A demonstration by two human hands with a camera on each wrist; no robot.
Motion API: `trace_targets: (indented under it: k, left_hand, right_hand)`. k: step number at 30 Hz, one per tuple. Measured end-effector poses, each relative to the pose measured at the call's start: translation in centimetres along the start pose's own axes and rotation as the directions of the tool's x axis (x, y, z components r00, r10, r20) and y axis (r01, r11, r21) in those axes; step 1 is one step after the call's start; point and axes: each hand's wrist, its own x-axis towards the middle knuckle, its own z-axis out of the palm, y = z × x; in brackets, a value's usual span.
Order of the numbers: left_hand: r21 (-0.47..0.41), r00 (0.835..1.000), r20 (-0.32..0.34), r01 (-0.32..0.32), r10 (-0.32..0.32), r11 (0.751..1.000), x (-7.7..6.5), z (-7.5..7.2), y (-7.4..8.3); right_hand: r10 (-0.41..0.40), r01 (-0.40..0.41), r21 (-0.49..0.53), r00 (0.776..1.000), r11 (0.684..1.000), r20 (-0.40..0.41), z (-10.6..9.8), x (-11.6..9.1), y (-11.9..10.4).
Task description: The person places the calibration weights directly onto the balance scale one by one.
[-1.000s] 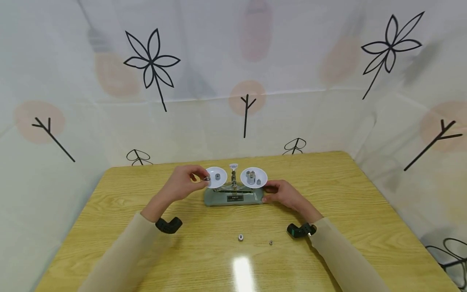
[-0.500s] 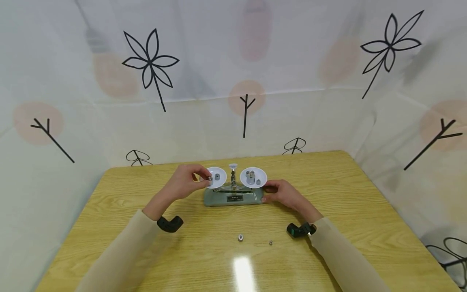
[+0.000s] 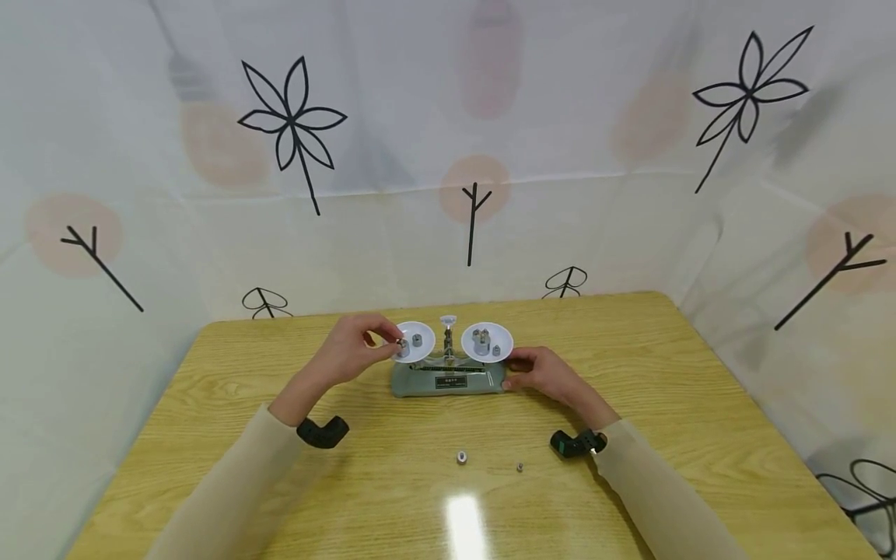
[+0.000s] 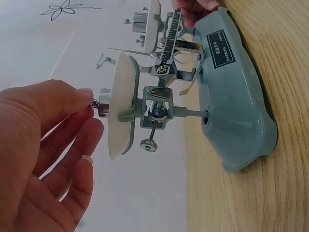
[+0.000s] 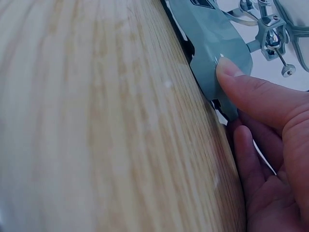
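A balance scale with a grey-green base stands toward the far side of the table. My left hand pinches the knob of a metal weight between thumb and fingertips. That weight is upright, its bottom right at the white left pan. A smaller weight sits beside it on the same pan. On the right pan stand several metal weights, one larger than the others. My right hand grips the right end of the base, thumb in front and fingers behind, partly hidden.
Two loose weights lie on the wooden table nearer to me: a medium weight and a tiny weight. A patterned cloth hangs behind the table and along both sides.
My left hand has brought the weight slightly right and down onto the left pan, and the weight has come upright. My right hand has stayed on the base.
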Motion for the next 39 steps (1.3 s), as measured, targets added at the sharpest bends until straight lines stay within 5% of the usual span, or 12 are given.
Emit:
trace_targets:
  k: [11,24,39]
  left_hand:
    - [-0.119,0.999,-0.033,0.021,-0.025,0.993,-2.0,0.2,-0.2]
    - [-0.255,0.999,0.044,-0.001,0.012,0.967,-4.3,2.4,0.2]
    - [-0.289,0.98,0.181,-0.025,0.08,0.957,-5.3,6.4,-0.1]
  right_hand:
    - [0.021,-0.021,0.004,1.0,1.0,-0.002,0.0,-0.2,-0.2]
    - [0.013,-0.013,0.004,1.0,1.0,0.002,-0.1,-0.1,-0.2]
    - [0.009,-0.009,0.006,1.0,1.0,-0.002,-0.1,-0.1,-0.2]
